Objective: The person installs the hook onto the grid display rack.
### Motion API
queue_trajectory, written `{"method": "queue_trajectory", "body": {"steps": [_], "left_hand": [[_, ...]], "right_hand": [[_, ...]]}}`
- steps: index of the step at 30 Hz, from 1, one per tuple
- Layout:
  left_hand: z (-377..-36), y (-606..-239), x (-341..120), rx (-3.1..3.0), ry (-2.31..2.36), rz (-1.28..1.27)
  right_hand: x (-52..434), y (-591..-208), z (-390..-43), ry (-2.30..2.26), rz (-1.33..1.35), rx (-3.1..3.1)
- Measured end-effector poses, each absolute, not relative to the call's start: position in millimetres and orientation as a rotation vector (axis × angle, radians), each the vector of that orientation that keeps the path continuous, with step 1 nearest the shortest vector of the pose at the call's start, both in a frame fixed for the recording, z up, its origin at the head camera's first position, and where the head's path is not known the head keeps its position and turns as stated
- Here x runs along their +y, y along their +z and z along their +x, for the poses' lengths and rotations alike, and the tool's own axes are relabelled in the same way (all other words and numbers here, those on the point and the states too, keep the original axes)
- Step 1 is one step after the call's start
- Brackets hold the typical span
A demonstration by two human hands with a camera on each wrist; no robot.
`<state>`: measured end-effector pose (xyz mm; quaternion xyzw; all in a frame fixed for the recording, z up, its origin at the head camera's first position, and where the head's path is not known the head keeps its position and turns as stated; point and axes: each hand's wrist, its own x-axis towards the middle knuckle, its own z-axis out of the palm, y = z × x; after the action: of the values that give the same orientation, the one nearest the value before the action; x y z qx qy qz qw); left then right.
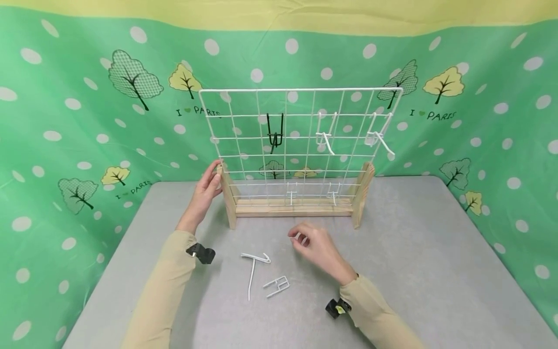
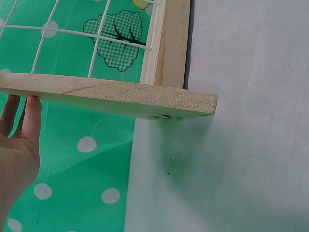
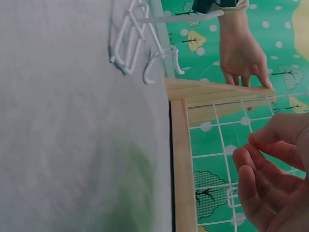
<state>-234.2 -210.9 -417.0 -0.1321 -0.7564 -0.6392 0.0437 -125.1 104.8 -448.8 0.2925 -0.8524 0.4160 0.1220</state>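
Observation:
A white wire grid [image 1: 301, 104] stands upright in a wooden frame [image 1: 292, 208] at the back of the grey table [image 1: 414, 252]. My left hand [image 1: 208, 190] rests with straight fingers [image 2: 30, 121] against the top of the frame's left post [image 1: 227, 194], whose foot [image 2: 111, 94] fills the left wrist view. My right hand [image 1: 314, 245] hovers low over the table in front of the frame, fingers [image 3: 270, 179] loosely curled, and I see nothing in them. Left of that hand, a long white hook [image 1: 254, 269] and a white double-prong hook [image 1: 276, 286] lie on the table.
A black hook [image 1: 275, 133] and two white hooks [image 1: 324, 138] [image 1: 379, 138] hang on the grid's upper rows. Two smaller white hooks [image 1: 291, 191] [image 1: 333, 191] sit on its bottom rows. A green dotted cloth [image 1: 87, 121] backs and flanks the table.

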Motion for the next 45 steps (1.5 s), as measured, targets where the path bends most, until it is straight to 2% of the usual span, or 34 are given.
{"method": "queue_trajectory", "body": {"steps": [10,23,36,45], "left_hand": [[-236,-411,-209,-2.316,-1.952,-0.409],[-234,-412,-209,-2.312,-1.951,-0.407],[-233,-411,-209,-2.326,-1.973,-0.360],[-233,-411,-210,-2.337,-1.977,-0.342]], "right_hand": [[101,-460,-121,1.285,0.928,-2.681],[95,-469,-119,1.176,1.400,-2.930],[83,-468,-118,1.117,1.452,-3.062],[86,-471,-119,1.310,1.510,-3.001]]}}
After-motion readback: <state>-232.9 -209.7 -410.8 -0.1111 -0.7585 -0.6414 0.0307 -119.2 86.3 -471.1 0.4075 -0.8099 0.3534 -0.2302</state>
